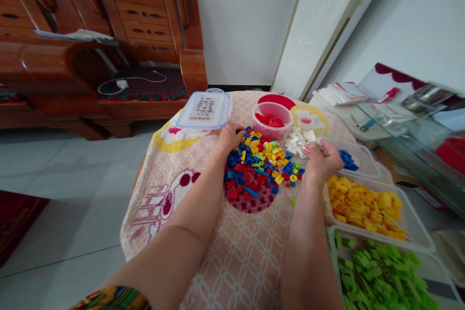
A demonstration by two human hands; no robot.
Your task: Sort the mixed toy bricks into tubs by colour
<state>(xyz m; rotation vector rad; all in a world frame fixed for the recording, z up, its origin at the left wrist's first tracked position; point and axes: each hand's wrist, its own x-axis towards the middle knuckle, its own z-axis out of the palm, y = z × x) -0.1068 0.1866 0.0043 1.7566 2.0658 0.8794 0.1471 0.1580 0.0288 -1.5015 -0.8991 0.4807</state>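
A mixed pile of toy building bricks, in red, blue, yellow and green, lies on the cloth-covered table. My left hand rests at the pile's upper left edge, its thumb and fingers slightly apart. Over on the right, my right hand has curled fingers beside a small heap of white bricks; whatever may be between them is hidden. Red bricks fill the bottom of a round clear tub behind the pile. Blue bricks sit in a clear container just right of that hand.
Yellow bricks and green bricks fill two clear boxes at the right. A lidded plastic box stands at the back left, and a red lid lies behind the tub. A glass shelf adjoins the table's right side.
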